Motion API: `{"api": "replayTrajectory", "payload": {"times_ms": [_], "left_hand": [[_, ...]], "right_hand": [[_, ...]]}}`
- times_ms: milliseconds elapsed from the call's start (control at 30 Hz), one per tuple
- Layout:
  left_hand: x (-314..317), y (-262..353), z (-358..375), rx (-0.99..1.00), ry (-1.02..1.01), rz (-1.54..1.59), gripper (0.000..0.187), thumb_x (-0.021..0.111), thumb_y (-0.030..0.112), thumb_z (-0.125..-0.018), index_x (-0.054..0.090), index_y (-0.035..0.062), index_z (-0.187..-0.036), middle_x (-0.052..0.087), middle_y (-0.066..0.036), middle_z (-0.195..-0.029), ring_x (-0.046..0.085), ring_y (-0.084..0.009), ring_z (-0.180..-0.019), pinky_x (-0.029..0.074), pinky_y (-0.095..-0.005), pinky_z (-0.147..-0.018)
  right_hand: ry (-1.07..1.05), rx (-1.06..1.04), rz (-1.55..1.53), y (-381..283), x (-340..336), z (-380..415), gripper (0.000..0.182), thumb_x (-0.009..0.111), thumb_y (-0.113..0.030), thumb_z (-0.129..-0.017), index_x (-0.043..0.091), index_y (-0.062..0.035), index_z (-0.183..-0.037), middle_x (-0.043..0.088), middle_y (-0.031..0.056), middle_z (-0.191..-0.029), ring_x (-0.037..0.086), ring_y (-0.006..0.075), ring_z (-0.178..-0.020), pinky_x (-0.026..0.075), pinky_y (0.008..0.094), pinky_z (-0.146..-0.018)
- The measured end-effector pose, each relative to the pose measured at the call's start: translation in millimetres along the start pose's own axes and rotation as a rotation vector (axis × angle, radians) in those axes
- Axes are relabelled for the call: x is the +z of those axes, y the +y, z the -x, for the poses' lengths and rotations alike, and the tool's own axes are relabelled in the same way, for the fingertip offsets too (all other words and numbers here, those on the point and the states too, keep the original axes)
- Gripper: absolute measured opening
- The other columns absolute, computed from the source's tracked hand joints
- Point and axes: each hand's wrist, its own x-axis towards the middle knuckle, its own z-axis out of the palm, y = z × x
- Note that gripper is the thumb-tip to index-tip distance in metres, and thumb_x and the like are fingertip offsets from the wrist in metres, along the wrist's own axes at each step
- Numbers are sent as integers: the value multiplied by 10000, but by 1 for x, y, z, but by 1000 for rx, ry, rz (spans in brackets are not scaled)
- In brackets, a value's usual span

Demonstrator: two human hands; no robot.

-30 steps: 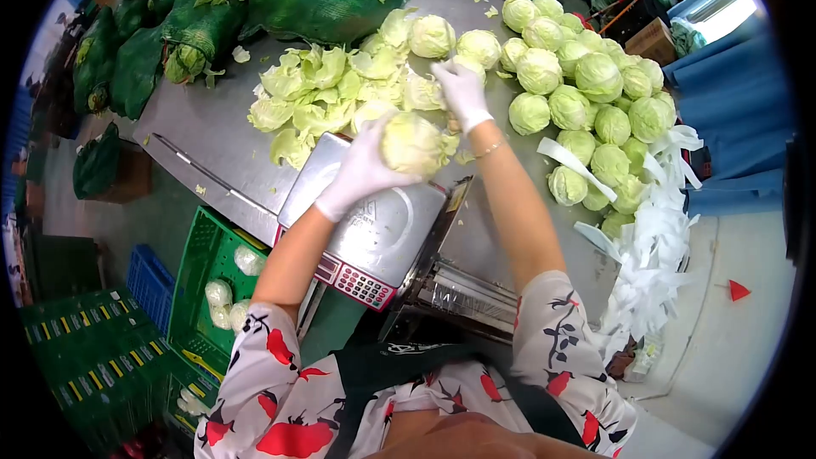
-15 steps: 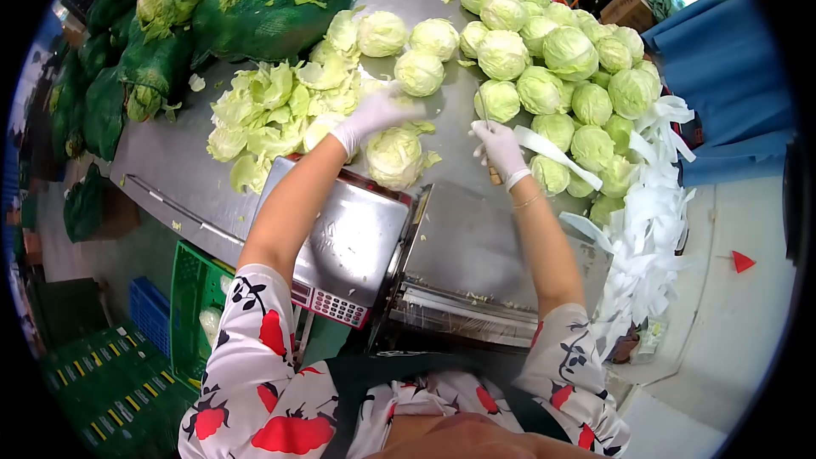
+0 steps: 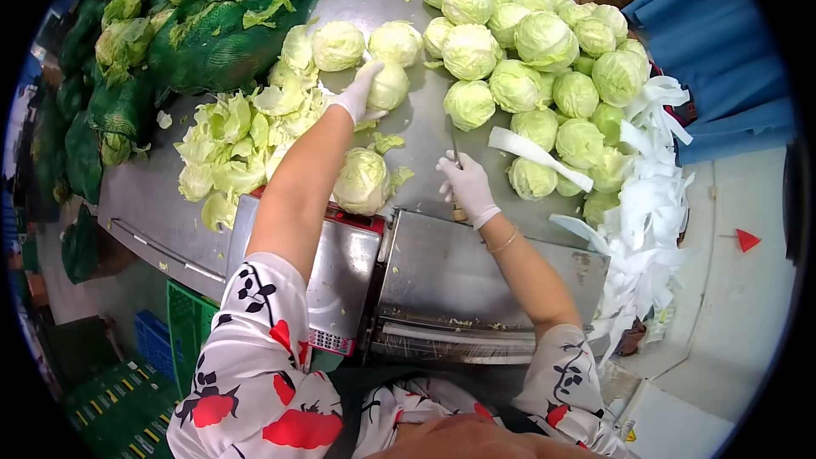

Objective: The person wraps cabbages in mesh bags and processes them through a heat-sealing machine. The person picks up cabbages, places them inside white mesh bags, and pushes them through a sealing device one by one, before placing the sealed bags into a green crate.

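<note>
My gloved left hand (image 3: 361, 93) is wrapped around the left side of a pale green cabbage (image 3: 388, 87) on the metal table. Its fingers reach up along the cabbage, and part of the palm is hidden. In my gloved right hand (image 3: 467, 185) is a knife (image 3: 453, 138); its thin blade points away from me and the wooden handle end shows below the fist. Two more cabbages, one at the left (image 3: 338, 45) and one behind (image 3: 395, 42), lie close to the held one. Nearer me, another cabbage (image 3: 363, 181) sits with loose leaves beside it.
A pile of cabbages (image 3: 544, 40) fills the right side, with white foam strips (image 3: 642, 229) hanging beside it. Loose leaves (image 3: 225, 140) are heaped at the left, before green net sacks (image 3: 212, 47). A scale (image 3: 340, 272) and a metal-topped machine (image 3: 459, 272) stand nearest me.
My left hand has moved forward onto the side of the cabbage and closed around it. My right hand still holds the knife. The whole view has shifted somewhat.
</note>
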Motion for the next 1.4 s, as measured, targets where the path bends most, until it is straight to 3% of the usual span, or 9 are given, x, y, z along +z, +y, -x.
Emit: {"api": "replayTrajectory", "payload": {"times_ms": [100,200,300,533,800,867,967,1067,1400], "left_hand": [[-19,-11,25,295,-143,-270,1035,820,512,-710,331,28,-1483,531,-206,-1344,585,-314,-1179,532,-436,-932],[-34,-31,62,992,87,-604,1186,890,349,-655,173,-6,-1530,510,-194,-1380,557,-314,-1226,502,-403,-984],[-45,-41,156,1273,29,-617,1322,923,245,-582,51,-36,-1535,504,-214,-1386,554,-354,-1234,475,-401,-1015],[-104,-97,255,1642,334,-858,1321,950,273,-567,90,-96,-1499,500,-292,-1355,589,-439,-1157,512,-444,-951],[-149,-158,333,1653,500,-929,1286,952,241,-596,91,-43,-1508,439,-273,-1418,521,-377,-1267,437,-445,-1052],[-149,-170,346,1581,534,-850,1226,951,246,-586,185,-31,-1501,470,-244,-1402,536,-360,-1252,455,-440,-1031],[-150,-188,364,1019,56,-112,1205,943,187,-580,197,-9,-1506,431,-176,-1451,464,-284,-1329,383,-428,-1108],[-149,-193,368,976,-7,13,1186,929,149,-585,203,16,-1514,396,-143,-1484,415,-249,-1362,306,-406,-1162],[-169,-192,369,870,26,-188,1318,929,147,-627,-12,68,-1547,505,-109,-1409,451,-195,-1341,292,-413,-1178]], "right_hand": [[28,-58,-43,-6,-3,-1,500,619,-229,-925,516,64,-1316,662,89,-915,620,116,-583,501,270,-485],[71,-107,41,-10,-5,-1,496,613,-215,-926,508,66,-1321,661,79,-916,621,114,-593,505,272,-492],[62,-85,56,-11,-3,-1,498,608,-203,-923,507,60,-1333,658,78,-913,629,115,-610,511,273,-505],[-24,-176,102,-30,27,18,458,602,-162,-935,526,71,-1322,630,42,-823,595,82,-596,471,235,-496],[-21,-598,312,-51,79,44,416,618,-211,-922,605,-15,-1289,626,48,-762,567,107,-590,473,273,-584],[-200,-442,235,-61,91,56,400,617,-250,-931,628,-4,-1246,659,65,-789,574,115,-573,470,258,-559],[-550,-88,-1,-90,110,87,390,618,-312,-944,657,6,-1167,676,75,-794,575,117,-543,461,235,-513],[-803,243,-27,-129,122,129,385,608,-353,-959,670,1,-1098,648,55,-760,556,98,-514,448,215,-469],[-766,-318,-104,-109,152,160,420,643,-235,-944,593,-9,-1295,632,-16,-882,509,26,-593,431,184,-518]]}}
